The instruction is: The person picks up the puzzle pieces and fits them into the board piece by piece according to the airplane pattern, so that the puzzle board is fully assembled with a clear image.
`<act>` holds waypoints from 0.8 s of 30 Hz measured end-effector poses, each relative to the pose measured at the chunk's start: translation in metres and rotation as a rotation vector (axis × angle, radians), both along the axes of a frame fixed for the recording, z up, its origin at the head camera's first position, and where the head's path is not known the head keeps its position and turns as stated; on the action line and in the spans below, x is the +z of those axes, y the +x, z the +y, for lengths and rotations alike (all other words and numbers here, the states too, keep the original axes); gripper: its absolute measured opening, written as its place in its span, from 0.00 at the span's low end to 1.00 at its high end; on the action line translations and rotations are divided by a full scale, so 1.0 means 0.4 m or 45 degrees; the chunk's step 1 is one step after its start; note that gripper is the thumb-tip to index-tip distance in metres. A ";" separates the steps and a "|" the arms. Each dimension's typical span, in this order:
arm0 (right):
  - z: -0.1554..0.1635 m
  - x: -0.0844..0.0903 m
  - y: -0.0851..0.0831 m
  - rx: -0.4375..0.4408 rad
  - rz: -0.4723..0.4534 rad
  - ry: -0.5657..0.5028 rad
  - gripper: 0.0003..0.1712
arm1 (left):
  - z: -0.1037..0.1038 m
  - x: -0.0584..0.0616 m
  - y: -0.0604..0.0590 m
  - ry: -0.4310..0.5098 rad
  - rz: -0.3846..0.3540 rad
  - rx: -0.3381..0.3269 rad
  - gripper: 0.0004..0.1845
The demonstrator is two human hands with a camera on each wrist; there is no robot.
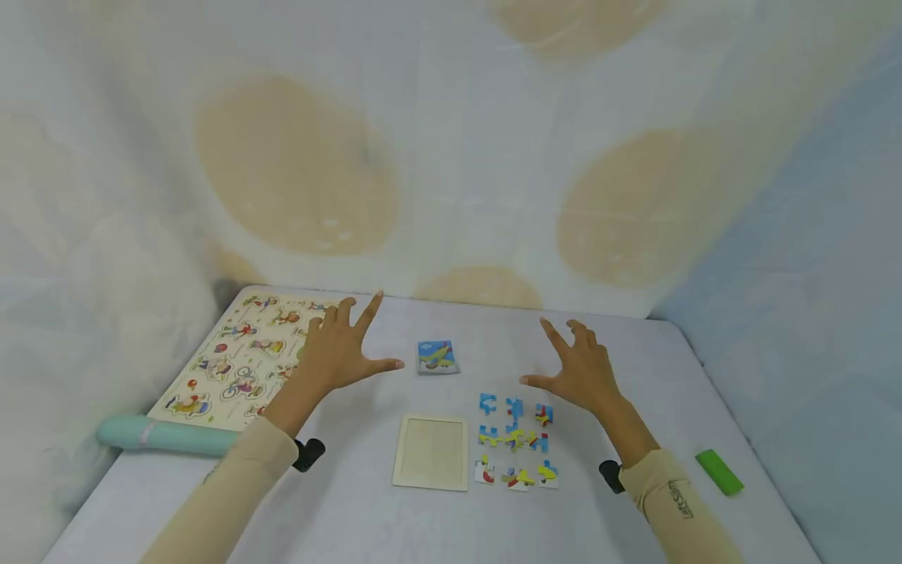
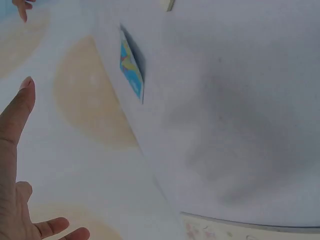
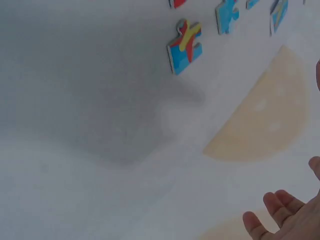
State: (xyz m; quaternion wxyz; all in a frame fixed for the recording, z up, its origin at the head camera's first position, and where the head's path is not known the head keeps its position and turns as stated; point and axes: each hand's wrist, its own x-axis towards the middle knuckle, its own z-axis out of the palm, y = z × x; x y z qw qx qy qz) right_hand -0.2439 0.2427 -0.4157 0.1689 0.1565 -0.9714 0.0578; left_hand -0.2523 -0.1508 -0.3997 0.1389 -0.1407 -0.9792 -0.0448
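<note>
Both hands hover above the table with fingers spread and hold nothing. My left hand [image 1: 345, 348] is over the right edge of a large wooden picture puzzle board [image 1: 236, 360]; its fingers [image 2: 15, 165] show in the left wrist view. My right hand [image 1: 578, 368] hangs just above several loose blue, yellow and red jigsaw pieces [image 1: 517, 439], one piece [image 3: 185, 45] seen in the right wrist view. An empty wooden puzzle tray [image 1: 431, 452] lies left of the pieces. A small picture card [image 1: 437, 356] [image 2: 132, 70] lies between the hands.
A pale teal cylinder [image 1: 165, 435] lies along the near edge of the big board. A green flat block [image 1: 719, 471] sits at the table's right side. Cloth with tan circles hangs behind the white table [image 1: 380, 517].
</note>
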 end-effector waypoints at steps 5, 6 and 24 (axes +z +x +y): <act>-0.010 -0.046 0.009 0.020 -0.052 -0.059 0.57 | -0.008 -0.054 0.031 0.002 0.001 -0.024 0.59; -0.012 -0.055 0.011 0.020 -0.059 -0.066 0.57 | -0.009 -0.064 0.037 -0.001 -0.001 -0.025 0.59; -0.075 -0.132 0.041 0.063 -0.199 -0.192 0.43 | -0.005 -0.191 0.122 0.044 -0.195 -0.155 0.59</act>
